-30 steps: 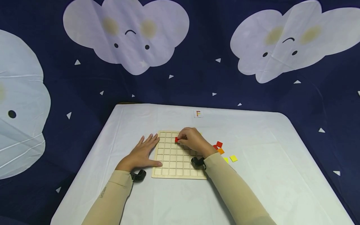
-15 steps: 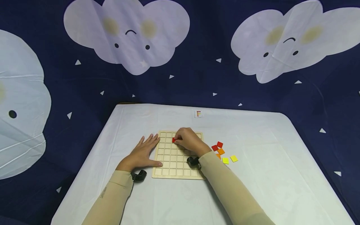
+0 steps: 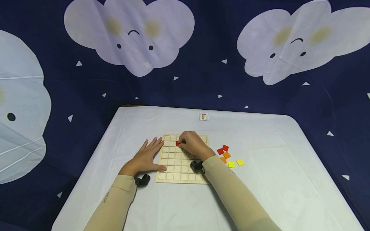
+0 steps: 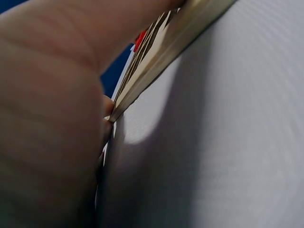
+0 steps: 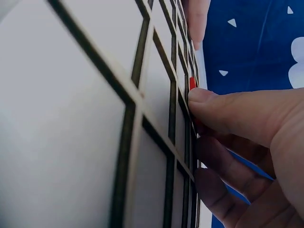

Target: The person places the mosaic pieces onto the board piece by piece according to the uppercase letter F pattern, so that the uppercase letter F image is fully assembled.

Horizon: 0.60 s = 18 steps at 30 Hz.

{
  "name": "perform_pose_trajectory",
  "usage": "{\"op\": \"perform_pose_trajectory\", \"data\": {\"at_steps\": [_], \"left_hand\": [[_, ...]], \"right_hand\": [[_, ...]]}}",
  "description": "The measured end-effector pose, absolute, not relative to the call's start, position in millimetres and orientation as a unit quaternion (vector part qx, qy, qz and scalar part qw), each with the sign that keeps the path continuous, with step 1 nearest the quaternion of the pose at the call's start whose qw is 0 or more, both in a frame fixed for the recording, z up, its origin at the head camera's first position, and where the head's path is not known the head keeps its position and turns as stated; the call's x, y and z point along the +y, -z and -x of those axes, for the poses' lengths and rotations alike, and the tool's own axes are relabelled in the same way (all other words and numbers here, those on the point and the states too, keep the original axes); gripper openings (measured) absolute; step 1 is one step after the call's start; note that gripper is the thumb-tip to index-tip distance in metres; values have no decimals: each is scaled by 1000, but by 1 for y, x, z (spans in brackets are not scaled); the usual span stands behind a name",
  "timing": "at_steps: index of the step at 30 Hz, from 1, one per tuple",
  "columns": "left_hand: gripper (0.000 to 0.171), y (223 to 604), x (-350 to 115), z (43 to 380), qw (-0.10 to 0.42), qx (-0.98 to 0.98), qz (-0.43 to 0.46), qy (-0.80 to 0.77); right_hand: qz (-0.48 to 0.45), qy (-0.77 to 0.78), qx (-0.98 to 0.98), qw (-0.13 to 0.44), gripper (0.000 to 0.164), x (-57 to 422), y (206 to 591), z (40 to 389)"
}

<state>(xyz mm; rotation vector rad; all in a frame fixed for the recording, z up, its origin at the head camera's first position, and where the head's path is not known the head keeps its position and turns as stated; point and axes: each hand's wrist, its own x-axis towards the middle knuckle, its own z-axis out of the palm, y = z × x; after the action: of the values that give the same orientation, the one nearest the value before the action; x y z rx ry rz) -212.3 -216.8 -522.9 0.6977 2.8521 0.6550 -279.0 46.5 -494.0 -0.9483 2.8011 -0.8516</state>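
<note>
Right hand (image 3: 194,144) pinches red tile (image 3: 177,143), now shifted slightly left over far part of wooden grid board (image 3: 178,162); placement apparently under way, seating unclear. Left hand (image 3: 146,158), splayed, touches board's left edge.

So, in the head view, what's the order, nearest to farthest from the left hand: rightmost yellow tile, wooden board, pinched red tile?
1. Wooden board: the left hand touches its left edge.
2. Pinched red tile: in the right hand, at the board.
3. Rightmost yellow tile: on the table, right of the board.
</note>
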Motion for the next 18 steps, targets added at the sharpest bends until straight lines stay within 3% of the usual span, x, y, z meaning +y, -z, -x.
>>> {"op": "perform_pose_trajectory", "data": {"at_steps": [9,18], "left_hand": [[130,524,-217,212,68,946,-232,-217],[132,523,-217,213,70,947,-231,-213]], "right_hand": [[318,280,904,55,8,53,494,278],[289,390,872,69,18,77,499,277]]}}
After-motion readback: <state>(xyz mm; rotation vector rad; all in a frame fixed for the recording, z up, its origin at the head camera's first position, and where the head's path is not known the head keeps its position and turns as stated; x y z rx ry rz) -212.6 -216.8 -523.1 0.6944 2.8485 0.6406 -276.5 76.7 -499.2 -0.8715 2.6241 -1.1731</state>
